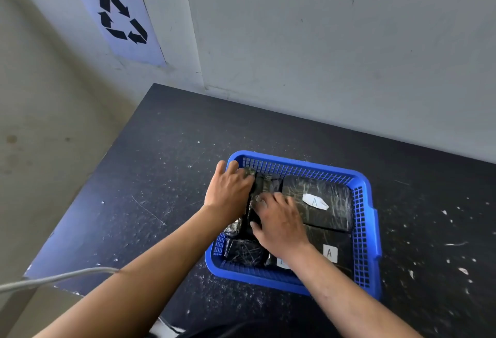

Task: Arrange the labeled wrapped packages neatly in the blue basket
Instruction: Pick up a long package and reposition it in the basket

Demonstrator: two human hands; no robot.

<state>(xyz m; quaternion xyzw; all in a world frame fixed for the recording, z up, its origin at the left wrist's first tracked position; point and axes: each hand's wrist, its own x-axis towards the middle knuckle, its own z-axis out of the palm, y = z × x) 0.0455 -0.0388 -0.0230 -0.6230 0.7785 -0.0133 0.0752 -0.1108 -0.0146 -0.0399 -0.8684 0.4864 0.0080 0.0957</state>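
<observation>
A blue plastic basket sits on the black table and holds several black wrapped packages. Two of them lie flat on the right side, each with a white label marked A: a far package and a near package. Another package lies at the near left corner. My left hand and my right hand both grip a package standing on edge at the basket's far left, my left hand from its left side and my right hand laid over its near end. Its label is hidden.
The black table is scratched and speckled with white flecks. Grey walls close it in at the back and left, with a recycling-symbol sheet on the left wall. A grey cable crosses my left forearm.
</observation>
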